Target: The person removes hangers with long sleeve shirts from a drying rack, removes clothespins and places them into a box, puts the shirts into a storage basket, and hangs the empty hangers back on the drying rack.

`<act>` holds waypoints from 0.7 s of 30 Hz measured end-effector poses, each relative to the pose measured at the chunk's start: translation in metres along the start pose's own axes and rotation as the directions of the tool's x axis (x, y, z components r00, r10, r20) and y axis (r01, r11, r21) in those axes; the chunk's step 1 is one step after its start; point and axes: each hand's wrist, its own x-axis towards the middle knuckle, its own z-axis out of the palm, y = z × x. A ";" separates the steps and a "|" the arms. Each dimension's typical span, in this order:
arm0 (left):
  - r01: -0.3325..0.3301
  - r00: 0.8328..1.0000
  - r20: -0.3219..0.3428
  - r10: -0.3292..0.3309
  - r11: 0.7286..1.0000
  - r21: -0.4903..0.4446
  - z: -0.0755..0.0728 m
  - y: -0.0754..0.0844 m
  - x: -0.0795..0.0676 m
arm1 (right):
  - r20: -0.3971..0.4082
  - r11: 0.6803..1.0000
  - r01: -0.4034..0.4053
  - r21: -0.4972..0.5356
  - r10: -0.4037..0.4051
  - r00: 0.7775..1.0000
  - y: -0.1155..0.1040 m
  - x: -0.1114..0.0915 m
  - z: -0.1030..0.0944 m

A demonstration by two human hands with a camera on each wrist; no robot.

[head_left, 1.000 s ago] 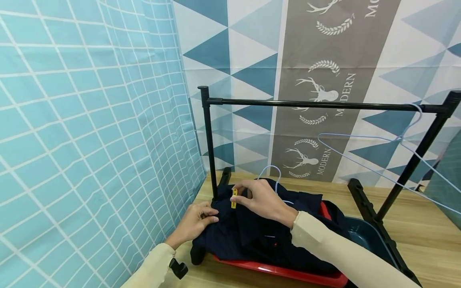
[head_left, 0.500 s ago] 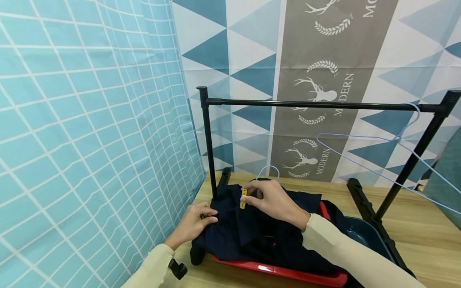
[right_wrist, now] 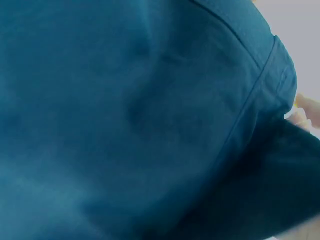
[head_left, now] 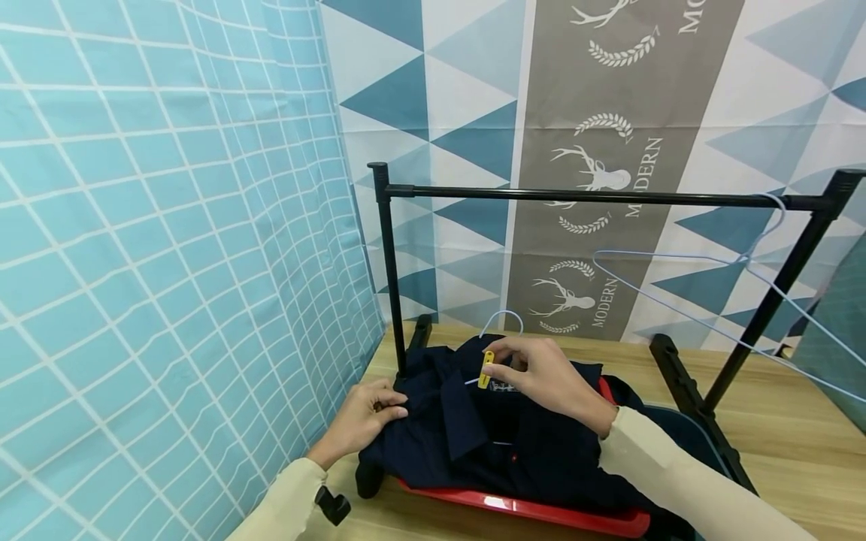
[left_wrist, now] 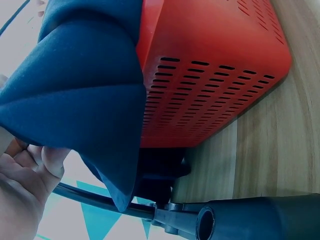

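Observation:
A dark navy collared shirt (head_left: pixel 433 447) lies over a red basket (head_left: pixel 528 506), with the hook of a pale blue hanger (head_left: pixel 502 312) rising behind its collar. My left hand (head_left: pixel 358 422) pinches the shirt near its left shoulder, beside the rack's post. In the left wrist view the cloth covers part of its fingers. My right hand (head_left: pixel 544 376) holds a yellow clothespin (head_left: pixel 485 370) between thumb and fingers, over the collar opening where a printed label shows. The shirt fills most of the right wrist view, leaving only fingertips (right_wrist: pixel 302 116) at the edge.
A black garment rack (head_left: pixel 541 194) stands over the basket, its feet on the wood-grain surface (head_left: pixel 798 428). Another pale blue hanger (head_left: pixel 704 258) hangs from its right end. A dark basin (head_left: pixel 683 428) sits partly behind the right arm. A blue checked curtain (head_left: pixel 169 263) borders the left.
My right hand has moved right with the clothespin, from the shirt's left shoulder to the collar. The collar and label have come into view. My left hand has stayed put.

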 end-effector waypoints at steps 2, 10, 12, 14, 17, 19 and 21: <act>0.010 1.000 0.005 -0.010 1.000 -0.001 0.000 0.000 0.000 | -0.009 1.000 -0.023 0.002 0.023 1.000 0.003 -0.003 -0.004; 0.026 1.000 0.015 -0.026 1.000 -0.004 -0.001 0.001 -0.001 | -0.068 0.999 -0.053 0.008 0.053 0.996 0.017 -0.016 -0.017; 0.027 1.000 0.015 -0.026 1.000 -0.007 -0.001 0.001 -0.001 | -0.071 0.999 -0.049 0.020 0.051 0.996 0.021 -0.018 -0.020; 0.027 1.000 0.015 -0.027 1.000 -0.008 -0.001 0.000 -0.001 | -0.067 0.998 -0.058 0.037 0.060 0.996 0.023 -0.021 -0.023; 0.027 1.000 0.013 -0.027 1.000 -0.009 0.000 0.000 -0.001 | -0.064 0.996 -0.076 0.053 0.079 0.995 0.026 -0.025 -0.027; 0.024 1.000 0.012 -0.024 1.000 -0.009 0.000 0.000 0.000 | -0.070 0.995 -0.083 0.051 0.086 0.994 0.028 -0.028 -0.030; 0.022 1.000 0.011 -0.022 1.000 -0.009 0.000 0.000 0.000 | -0.077 0.995 -0.083 0.046 0.087 0.993 0.029 -0.030 -0.033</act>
